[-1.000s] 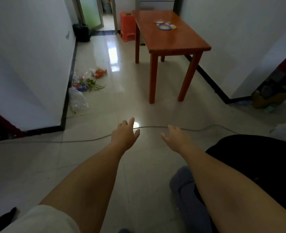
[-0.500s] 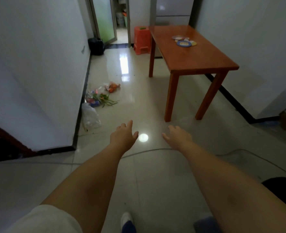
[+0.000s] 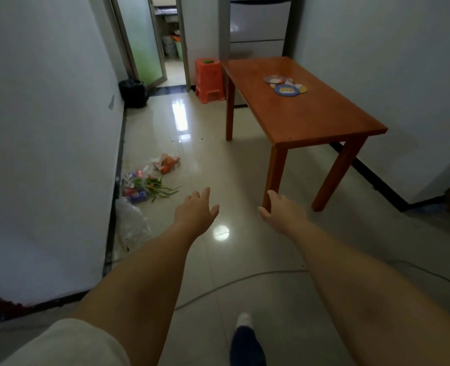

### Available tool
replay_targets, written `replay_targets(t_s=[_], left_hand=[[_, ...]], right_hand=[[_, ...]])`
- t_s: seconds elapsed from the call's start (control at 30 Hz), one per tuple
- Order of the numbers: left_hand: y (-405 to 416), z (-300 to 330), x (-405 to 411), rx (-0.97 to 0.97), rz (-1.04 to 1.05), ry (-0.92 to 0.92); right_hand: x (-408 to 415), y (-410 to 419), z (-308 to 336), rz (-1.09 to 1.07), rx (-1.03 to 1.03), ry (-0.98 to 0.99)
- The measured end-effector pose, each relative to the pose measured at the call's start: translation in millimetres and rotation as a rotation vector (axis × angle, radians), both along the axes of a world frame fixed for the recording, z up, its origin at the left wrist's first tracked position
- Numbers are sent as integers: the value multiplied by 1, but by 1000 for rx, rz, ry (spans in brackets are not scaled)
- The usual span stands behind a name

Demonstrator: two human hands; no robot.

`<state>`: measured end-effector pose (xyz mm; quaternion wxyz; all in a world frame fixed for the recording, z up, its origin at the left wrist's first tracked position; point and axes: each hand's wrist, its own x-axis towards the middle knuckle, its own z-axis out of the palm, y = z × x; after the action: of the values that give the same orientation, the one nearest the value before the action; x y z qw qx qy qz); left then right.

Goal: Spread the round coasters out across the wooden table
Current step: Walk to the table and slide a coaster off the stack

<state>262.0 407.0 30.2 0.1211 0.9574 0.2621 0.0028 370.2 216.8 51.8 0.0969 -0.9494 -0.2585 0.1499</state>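
Note:
A small heap of round coasters [image 3: 285, 85] lies overlapping on the far half of the wooden table [image 3: 313, 120]; a blue-rimmed one sits on top at the front. The table stands ahead on the right, against the white wall. My left hand [image 3: 196, 210] and my right hand [image 3: 280, 210] are stretched out in front of me over the tiled floor, well short of the table. Both hands hold nothing and their fingers are apart. My right hand appears in line with the table's near left leg.
An orange plastic stool [image 3: 209, 80] stands beside the table's far left corner. Bags and vegetables [image 3: 150, 180] lie on the floor by the left wall, with a black bag [image 3: 133, 93] further back. A cable [image 3: 245, 278] crosses the floor near my foot [image 3: 245, 336].
I have walked forward: the table and coasters are nearer and lower in view. The cable has passed from in front of my hands to behind them. Both hands stay open and outstretched.

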Motion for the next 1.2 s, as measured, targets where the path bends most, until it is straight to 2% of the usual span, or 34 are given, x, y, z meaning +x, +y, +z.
replay_targets(t_s=[0.33,0.73,0.97,1.2], left_hand=[[113,14,169,-11,85,-29],[274,2,338,31,82,-9],[408,14,487,89,-40,23],[444,27,652,76,-224,27]], right_hand=[[189,124,-5,39,1,-9],[365,282,-6,110,-39,-22],[490,405,-3,-11,19,-10],[618,419,-2,-222,-16,-6]])
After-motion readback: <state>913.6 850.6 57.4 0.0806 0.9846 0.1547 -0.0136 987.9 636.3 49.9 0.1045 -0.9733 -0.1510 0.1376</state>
